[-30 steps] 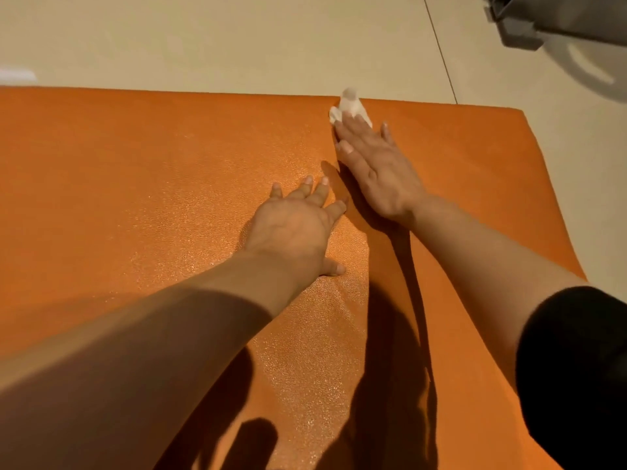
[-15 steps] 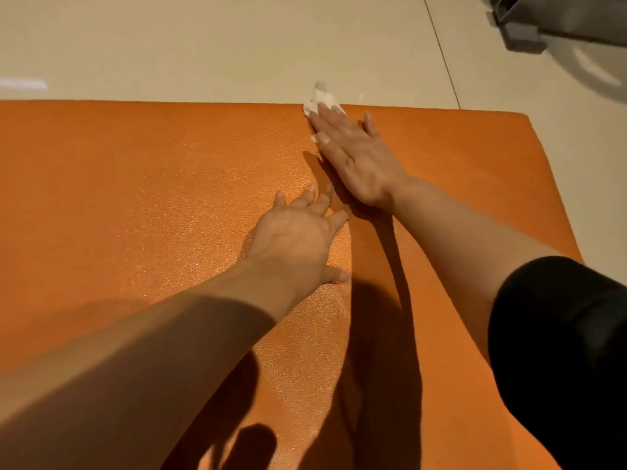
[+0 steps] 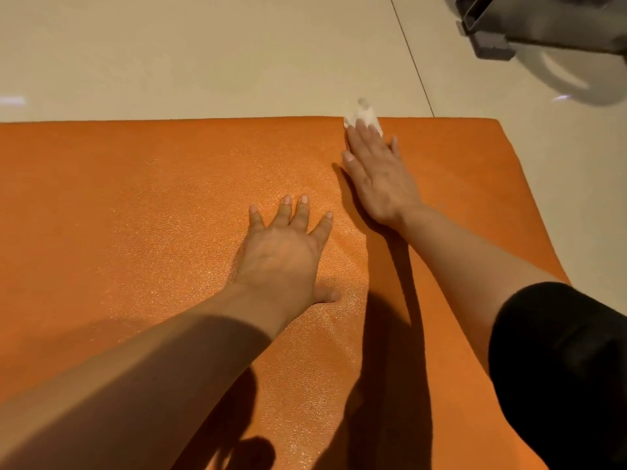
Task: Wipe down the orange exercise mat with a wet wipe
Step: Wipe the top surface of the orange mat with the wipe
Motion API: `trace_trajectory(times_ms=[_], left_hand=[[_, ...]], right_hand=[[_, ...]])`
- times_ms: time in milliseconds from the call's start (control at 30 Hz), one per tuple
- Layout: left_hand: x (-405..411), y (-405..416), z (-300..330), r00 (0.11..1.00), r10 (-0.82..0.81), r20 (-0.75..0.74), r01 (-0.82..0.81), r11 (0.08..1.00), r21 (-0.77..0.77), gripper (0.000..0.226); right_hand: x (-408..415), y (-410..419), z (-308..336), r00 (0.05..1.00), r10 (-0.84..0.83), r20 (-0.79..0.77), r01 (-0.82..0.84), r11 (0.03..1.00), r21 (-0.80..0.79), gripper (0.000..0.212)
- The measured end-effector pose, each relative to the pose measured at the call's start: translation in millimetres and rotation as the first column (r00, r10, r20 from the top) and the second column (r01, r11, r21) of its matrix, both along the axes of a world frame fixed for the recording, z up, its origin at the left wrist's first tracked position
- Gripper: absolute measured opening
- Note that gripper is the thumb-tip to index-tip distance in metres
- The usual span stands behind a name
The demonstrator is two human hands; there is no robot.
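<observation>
The orange exercise mat (image 3: 135,205) lies flat on the floor and fills most of the view. My left hand (image 3: 285,256) rests palm down on its middle with fingers spread and straight. My right hand (image 3: 376,174) lies flat farther out, its straight fingers pressing a white wet wipe (image 3: 364,115) against the mat's far edge. Only the wipe's tip shows beyond the fingertips, partly over the floor; the rest is hidden under the hand. A wet sheen covers the mat around my left hand.
Pale tiled floor (image 3: 203,56) surrounds the mat at the back and right. A grey and white piece of equipment (image 3: 543,35) stands at the top right corner, off the mat.
My right hand has slid with the wipe along the mat's far edge, first left and then back to the right. My left hand has stayed planted on the mat.
</observation>
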State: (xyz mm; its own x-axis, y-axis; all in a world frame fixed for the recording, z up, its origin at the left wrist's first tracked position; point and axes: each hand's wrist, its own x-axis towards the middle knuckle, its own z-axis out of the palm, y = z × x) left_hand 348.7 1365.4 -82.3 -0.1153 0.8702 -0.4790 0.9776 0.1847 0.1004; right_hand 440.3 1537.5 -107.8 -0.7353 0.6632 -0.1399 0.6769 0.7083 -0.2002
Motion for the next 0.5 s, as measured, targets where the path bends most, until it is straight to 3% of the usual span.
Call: trace_trajectory(times_ms=[67,167,233,300,400,467,500], left_hand=[[0,-1,0,1.0,-0.002,-0.004,0.002,1.0,0.001,0.11],[0,-2,1,1.0,-0.005,-0.013,0.005,1.0,0.005,0.11],[0,0,1,1.0,-0.003,-0.011,0.003,1.0,0.005,0.111],[0,1,1,1.0,-0.005,-0.014,0.005,1.0,-0.001,0.111],[1,1,2,1.0,-0.007,-0.025,0.007,1.0,0.005,0.11],[0,1,4,0.999,-0.011,-0.036,0.011,1.0,0.006,0.111],[0,1,4,0.999,-0.011,-0.037,0.011,1.0,0.005,0.112]], right_hand=[[18,23,5,0.998,-0.035,0.059,0.033,0.999,0.028,0.056],[50,55,12,0.924,-0.366,0.109,0.368,0.93,-0.001,0.055],[52,52,8,0.902,-0.413,0.128,0.411,0.91,0.047,0.057],[37,25,1,0.956,-0.278,0.093,0.272,0.959,0.076,0.062],[25,-21,1,1.0,0.022,-0.013,-0.023,0.999,-0.04,0.066],[41,-20,3,0.996,0.091,-0.011,-0.091,0.994,-0.054,0.063],[54,-9,3,0.999,0.049,0.002,-0.049,0.998,-0.036,0.061]])
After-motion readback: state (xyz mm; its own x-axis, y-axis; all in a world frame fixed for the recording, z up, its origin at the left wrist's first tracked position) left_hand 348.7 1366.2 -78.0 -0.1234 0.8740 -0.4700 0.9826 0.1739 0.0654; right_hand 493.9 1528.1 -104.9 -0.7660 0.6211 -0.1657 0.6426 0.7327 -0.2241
